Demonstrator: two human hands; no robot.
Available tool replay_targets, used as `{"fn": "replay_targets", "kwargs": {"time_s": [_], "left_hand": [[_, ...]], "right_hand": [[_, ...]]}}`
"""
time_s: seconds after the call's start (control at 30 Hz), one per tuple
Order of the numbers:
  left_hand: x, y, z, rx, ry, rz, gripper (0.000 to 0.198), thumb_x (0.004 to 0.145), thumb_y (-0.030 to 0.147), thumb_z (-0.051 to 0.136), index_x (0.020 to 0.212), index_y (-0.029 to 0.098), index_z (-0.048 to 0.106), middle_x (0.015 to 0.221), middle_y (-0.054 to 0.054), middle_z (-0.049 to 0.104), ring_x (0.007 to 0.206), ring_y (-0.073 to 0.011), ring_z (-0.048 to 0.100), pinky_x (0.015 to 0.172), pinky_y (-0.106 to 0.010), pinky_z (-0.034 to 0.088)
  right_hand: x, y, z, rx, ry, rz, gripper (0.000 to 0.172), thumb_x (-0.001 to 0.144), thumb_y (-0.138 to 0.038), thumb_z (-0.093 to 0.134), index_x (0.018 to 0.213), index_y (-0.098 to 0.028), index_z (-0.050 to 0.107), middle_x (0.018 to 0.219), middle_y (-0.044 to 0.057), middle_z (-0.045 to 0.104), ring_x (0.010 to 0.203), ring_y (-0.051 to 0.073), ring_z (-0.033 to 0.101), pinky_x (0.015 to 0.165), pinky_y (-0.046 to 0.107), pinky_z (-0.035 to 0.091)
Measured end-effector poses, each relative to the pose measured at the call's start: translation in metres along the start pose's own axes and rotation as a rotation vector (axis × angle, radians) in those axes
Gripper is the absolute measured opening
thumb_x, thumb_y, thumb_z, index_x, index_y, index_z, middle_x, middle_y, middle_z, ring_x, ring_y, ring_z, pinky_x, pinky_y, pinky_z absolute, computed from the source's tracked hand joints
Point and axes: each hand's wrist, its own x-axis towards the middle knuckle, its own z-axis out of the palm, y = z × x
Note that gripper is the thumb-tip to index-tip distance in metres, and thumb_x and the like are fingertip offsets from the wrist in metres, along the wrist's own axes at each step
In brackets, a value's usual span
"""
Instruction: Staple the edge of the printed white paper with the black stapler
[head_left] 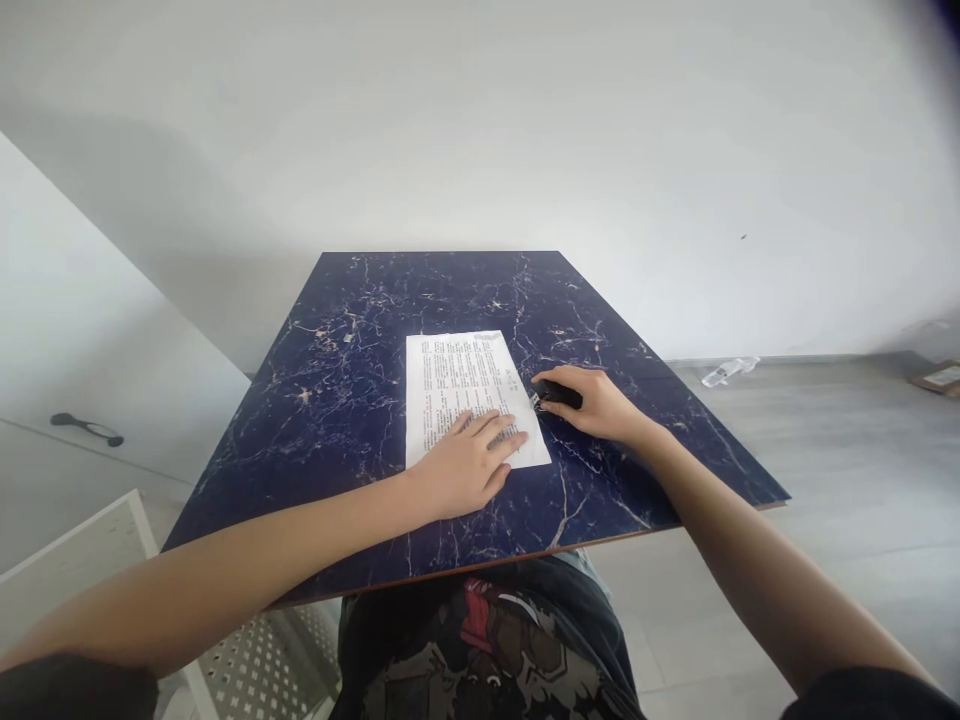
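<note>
A printed sheet of white paper lies in the middle of the dark blue marble-patterned table. My left hand rests flat on the sheet's near part, fingers stretched out. At the sheet's right edge, my right hand is closed round a small black stapler. The stapler's metal mouth sits at the paper's edge.
A white wall stands behind the table. A white perforated chair or rack is at the lower left. A door with a black handle is on the left. Grey floor on the right holds a crumpled plastic bottle and a flat box.
</note>
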Motion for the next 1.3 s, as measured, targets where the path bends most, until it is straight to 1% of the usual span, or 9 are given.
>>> {"fn": "replay_targets", "kwargs": {"time_s": [0.17,0.3,0.4,0.5,0.6,0.7,0.83,1.07,1.3], "left_hand": [[0.012,0.006,-0.001,0.051,0.020,-0.020,0.059,0.102,0.033,0.039,0.159,0.019,0.041,0.165,-0.014,0.038,0.144,-0.0364,0.042,0.117,-0.059,0.036],[0.016,0.008,0.001,0.037,0.021,-0.074,0.061,0.102,0.035,0.037,0.161,0.021,0.037,0.169,-0.012,0.034,0.145,-0.0374,0.040,0.116,-0.062,0.035],[0.015,0.007,0.002,0.005,0.005,-0.100,0.063,0.103,0.036,0.034,0.164,0.023,0.031,0.172,-0.008,0.028,0.148,-0.0386,0.036,0.116,-0.066,0.033],[0.015,0.006,0.002,-0.015,-0.020,-0.112,0.064,0.104,0.037,0.033,0.166,0.024,0.027,0.174,-0.006,0.023,0.150,-0.0397,0.034,0.118,-0.067,0.030],[0.015,0.006,0.002,-0.031,-0.048,-0.115,0.066,0.104,0.037,0.034,0.167,0.025,0.023,0.175,-0.005,0.020,0.152,-0.0396,0.031,0.120,-0.068,0.027],[0.014,0.006,0.000,-0.040,-0.076,-0.109,0.067,0.104,0.038,0.033,0.168,0.025,0.019,0.175,-0.004,0.017,0.153,-0.0393,0.030,0.120,-0.068,0.026],[0.014,0.004,-0.001,-0.050,-0.088,-0.114,0.066,0.104,0.038,0.032,0.168,0.026,0.021,0.176,-0.004,0.017,0.154,-0.0386,0.029,0.121,-0.069,0.024],[0.014,0.001,0.004,-0.106,-0.070,-0.101,0.068,0.104,0.041,0.034,0.168,0.025,0.019,0.176,-0.005,0.016,0.155,-0.0390,0.029,0.124,-0.068,0.019],[0.013,-0.001,0.002,-0.139,-0.082,-0.104,0.069,0.103,0.041,0.036,0.168,0.025,0.019,0.175,-0.005,0.017,0.156,-0.0385,0.028,0.126,-0.067,0.017]], "right_hand": [[0.001,0.002,0.000,-0.018,-0.040,0.002,0.038,0.094,-0.029,0.069,0.132,-0.027,0.066,0.118,0.007,0.074,0.106,0.027,0.071,0.094,0.046,0.057],[-0.002,-0.002,0.000,-0.084,-0.014,-0.016,0.040,0.096,-0.033,0.067,0.135,-0.026,0.063,0.112,0.008,0.074,0.101,0.027,0.069,0.090,0.047,0.055],[-0.006,-0.007,0.002,-0.079,0.083,-0.022,0.042,0.096,-0.036,0.068,0.136,-0.025,0.062,0.112,0.009,0.074,0.102,0.029,0.068,0.092,0.049,0.051],[-0.010,-0.012,0.006,-0.038,0.283,0.050,0.025,0.102,-0.027,0.055,0.122,-0.023,0.069,0.110,0.008,0.074,0.101,0.027,0.069,0.093,0.048,0.049],[-0.013,-0.017,0.012,-0.081,0.395,0.118,0.026,0.103,-0.018,0.048,0.110,-0.022,0.073,0.107,0.007,0.075,0.099,0.025,0.069,0.093,0.046,0.048],[-0.013,-0.023,0.017,-0.117,0.350,0.129,0.027,0.100,-0.015,0.051,0.115,-0.021,0.073,0.111,0.008,0.075,0.103,0.027,0.069,0.095,0.046,0.049],[-0.013,-0.026,0.021,-0.107,0.285,0.163,0.034,0.100,-0.014,0.051,0.127,-0.021,0.070,0.116,0.009,0.075,0.109,0.028,0.069,0.099,0.047,0.050],[-0.016,-0.023,0.023,-0.152,0.223,0.138,0.045,0.098,-0.012,0.053,0.139,-0.024,0.065,0.122,0.010,0.073,0.111,0.030,0.069,0.096,0.049,0.052],[-0.016,-0.021,0.023,-0.176,0.205,0.121,0.048,0.094,-0.010,0.055,0.139,-0.025,0.065,0.121,0.008,0.074,0.111,0.030,0.070,0.097,0.049,0.052]]}}
